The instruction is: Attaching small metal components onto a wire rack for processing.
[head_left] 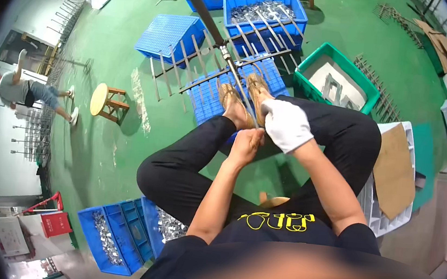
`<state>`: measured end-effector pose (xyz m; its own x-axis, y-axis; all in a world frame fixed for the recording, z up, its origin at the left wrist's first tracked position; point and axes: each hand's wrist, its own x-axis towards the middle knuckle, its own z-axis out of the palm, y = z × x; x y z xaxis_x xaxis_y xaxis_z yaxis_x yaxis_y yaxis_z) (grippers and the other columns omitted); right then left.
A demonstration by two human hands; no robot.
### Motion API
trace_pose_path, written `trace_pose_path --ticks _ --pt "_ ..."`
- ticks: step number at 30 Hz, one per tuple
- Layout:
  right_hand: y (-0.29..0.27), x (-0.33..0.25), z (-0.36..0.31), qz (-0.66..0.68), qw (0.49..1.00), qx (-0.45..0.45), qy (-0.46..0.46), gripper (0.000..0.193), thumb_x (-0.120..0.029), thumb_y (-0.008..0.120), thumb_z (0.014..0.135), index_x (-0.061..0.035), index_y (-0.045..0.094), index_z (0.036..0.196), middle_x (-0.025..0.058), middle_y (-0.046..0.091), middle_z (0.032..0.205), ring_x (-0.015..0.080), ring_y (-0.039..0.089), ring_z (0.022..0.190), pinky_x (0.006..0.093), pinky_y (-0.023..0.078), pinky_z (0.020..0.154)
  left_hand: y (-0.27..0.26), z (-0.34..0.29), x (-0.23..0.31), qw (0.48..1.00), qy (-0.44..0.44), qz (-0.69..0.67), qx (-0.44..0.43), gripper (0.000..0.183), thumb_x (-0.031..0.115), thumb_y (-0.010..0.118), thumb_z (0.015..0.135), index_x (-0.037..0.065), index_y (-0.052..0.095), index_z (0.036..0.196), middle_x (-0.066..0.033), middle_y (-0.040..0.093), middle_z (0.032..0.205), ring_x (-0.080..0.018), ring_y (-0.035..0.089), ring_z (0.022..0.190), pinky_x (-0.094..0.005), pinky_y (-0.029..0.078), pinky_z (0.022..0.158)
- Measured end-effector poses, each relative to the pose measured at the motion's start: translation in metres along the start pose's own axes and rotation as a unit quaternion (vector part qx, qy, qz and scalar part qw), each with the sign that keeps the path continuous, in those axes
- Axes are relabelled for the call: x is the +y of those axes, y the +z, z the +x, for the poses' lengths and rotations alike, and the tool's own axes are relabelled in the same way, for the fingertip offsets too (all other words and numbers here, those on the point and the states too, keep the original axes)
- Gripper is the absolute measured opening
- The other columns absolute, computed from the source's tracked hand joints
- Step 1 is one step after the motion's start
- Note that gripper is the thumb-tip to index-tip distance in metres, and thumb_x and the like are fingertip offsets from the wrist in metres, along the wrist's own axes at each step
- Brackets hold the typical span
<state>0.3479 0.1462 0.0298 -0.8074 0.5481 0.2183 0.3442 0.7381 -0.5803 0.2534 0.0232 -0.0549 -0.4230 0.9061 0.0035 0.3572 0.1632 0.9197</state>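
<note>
My bare left hand (247,145) is closed between my knees, its fingertips at the lower end of a slim metal rod (239,80). Beside it, my right hand (287,126) in a white glove is also closed, fingers bent down near that same end. What either hand pinches is too small and covered to make out. The rod slopes down from a dark pole (195,1) overhead. Past my hands, a metal rack (202,82) with several long prongs lies across an upturned blue crate (205,105). My sandalled feet rest on this crate.
A blue bin (226,17) of small metal parts stands ahead. Right of it is a green tub (369,106) with pale contents and metal pieces. Blue bins (110,213) sit behind left. A yellow stool (99,99) stands left; beyond it is another person (14,87).
</note>
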Motion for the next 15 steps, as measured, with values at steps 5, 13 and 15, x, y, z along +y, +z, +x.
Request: trace_pose_path --ticks 5,13,15 --pt "-0.001 -0.026 0.013 -0.111 0.992 0.066 -0.006 0.012 -0.017 0.051 0.073 -0.0076 0.055 0.068 0.015 0.06 0.067 0.035 0.056 0.058 0.0402 0.044 0.052 0.01 -0.008 -0.003 0.996 -0.022 0.086 0.032 0.052 0.034 0.035 0.092 0.0 0.054 0.059 -0.0142 0.054 0.057 -0.0319 0.049 0.052 -0.0377 0.04 0.054" --pt "0.021 0.012 0.029 -0.115 0.989 0.082 0.036 0.015 -0.017 0.05 0.076 -0.0047 0.057 0.074 0.0166 0.061 0.069 0.0387 0.056 0.063 0.0432 0.044 0.055 0.014 0.006 0.006 0.995 -0.051 0.086 0.007 0.054 0.038 0.034 0.093 -0.002 0.055 0.064 -0.0182 0.057 0.062 -0.0405 0.05 0.056 -0.045 0.039 0.058" --pt "0.026 0.016 0.033 -0.094 0.99 0.087 0.059 0.016 -0.016 0.048 0.076 -0.005 0.059 0.077 0.0161 0.062 0.072 0.0381 0.056 0.064 0.0425 0.044 0.058 0.01 0.01 0.005 0.992 -0.054 0.113 0.005 0.056 0.041 0.034 0.092 -0.003 0.055 0.066 -0.02 0.058 0.064 -0.0424 0.051 0.058 -0.0456 0.04 0.058"
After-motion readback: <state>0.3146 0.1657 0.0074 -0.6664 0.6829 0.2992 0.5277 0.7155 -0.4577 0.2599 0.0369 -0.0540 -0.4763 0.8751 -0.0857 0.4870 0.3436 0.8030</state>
